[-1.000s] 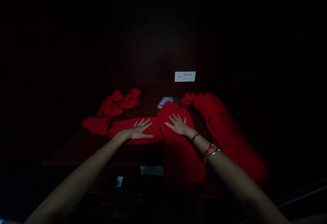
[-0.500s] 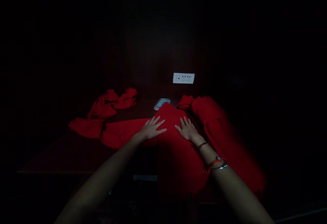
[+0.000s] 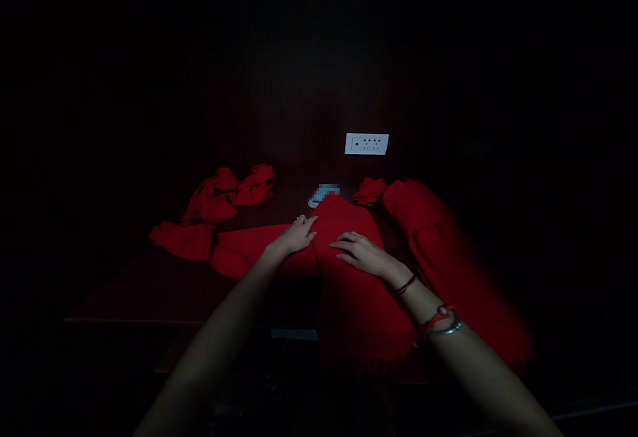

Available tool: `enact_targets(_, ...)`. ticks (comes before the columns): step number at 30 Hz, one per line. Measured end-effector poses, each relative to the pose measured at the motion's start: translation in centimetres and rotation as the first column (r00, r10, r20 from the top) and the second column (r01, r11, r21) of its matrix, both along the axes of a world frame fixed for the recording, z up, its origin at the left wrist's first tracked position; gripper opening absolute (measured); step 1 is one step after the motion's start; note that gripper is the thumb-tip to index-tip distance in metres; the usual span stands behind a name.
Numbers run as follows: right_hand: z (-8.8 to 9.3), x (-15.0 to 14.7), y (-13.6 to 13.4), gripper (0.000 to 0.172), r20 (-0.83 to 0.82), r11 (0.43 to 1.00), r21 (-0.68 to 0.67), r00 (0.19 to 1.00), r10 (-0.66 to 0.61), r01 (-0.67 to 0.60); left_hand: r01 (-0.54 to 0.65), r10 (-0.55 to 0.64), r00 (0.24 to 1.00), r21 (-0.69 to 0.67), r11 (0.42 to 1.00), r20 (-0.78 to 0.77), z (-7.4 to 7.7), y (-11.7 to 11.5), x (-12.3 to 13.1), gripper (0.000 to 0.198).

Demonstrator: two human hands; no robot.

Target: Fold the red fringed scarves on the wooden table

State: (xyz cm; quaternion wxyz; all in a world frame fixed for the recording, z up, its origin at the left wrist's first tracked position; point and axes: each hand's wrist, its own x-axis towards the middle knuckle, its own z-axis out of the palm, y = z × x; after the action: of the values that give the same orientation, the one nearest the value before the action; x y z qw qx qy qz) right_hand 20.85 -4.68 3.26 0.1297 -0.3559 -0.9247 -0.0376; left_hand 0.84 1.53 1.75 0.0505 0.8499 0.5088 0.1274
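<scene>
A red fringed scarf (image 3: 356,311) lies lengthwise in front of me, its fringed end hanging over the near table edge. At the scarf's left edge is my left hand (image 3: 298,234), with a ring on it; thumb and index finger are apart, the other fingers partly hidden. My right hand (image 3: 366,256) rests on the middle of the scarf, fingers stretched towards the left and holding nothing. Another stretch of red cloth (image 3: 239,244) runs out to the left beneath my left hand. Whether it joins the scarf is hidden.
Crumpled red cloth (image 3: 214,204) lies at the back left of the dark table (image 3: 124,291). A long red bundle (image 3: 443,258) lies along the right. Behind the scarf is a pixelated bluish object (image 3: 323,194). A white socket plate (image 3: 367,144) is on the wall. Surroundings are very dark.
My right hand has turned from spread fingers pointing forward to fingers pointing left across the scarf. My left hand's fingers have drawn in at the scarf's edge. The view has shifted slightly.
</scene>
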Motion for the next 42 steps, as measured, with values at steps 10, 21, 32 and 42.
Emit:
enact_targets(10,3.3,-3.0,-0.9,0.026,0.341,0.982,0.115,0.934,0.103,-0.151,0.057,-0.091,0.99,-0.29,0.955,-0.106,1.2,-1.8,-3.5,0.082)
enact_targets(21,3.3,3.3,-0.1,0.018,-0.308,0.992,0.111,0.951,-0.02,0.057,0.427,-0.446,0.885,-0.147,0.892,-0.134,0.7,-7.8,-0.5,0.049)
enact_targets(32,5.6,4.9,-0.5,0.02,-0.492,0.963,0.029,0.842,-0.221,0.269,0.329,-0.33,0.944,-0.08,0.941,0.01,0.4,-7.7,1.1,0.038)
enact_targets(42,2.2,0.4,-2.6,0.038,-0.117,0.99,-0.089,0.988,0.096,-0.107,0.342,-0.327,0.923,-0.046,0.939,0.201,3.8,-6.1,-3.4,0.04)
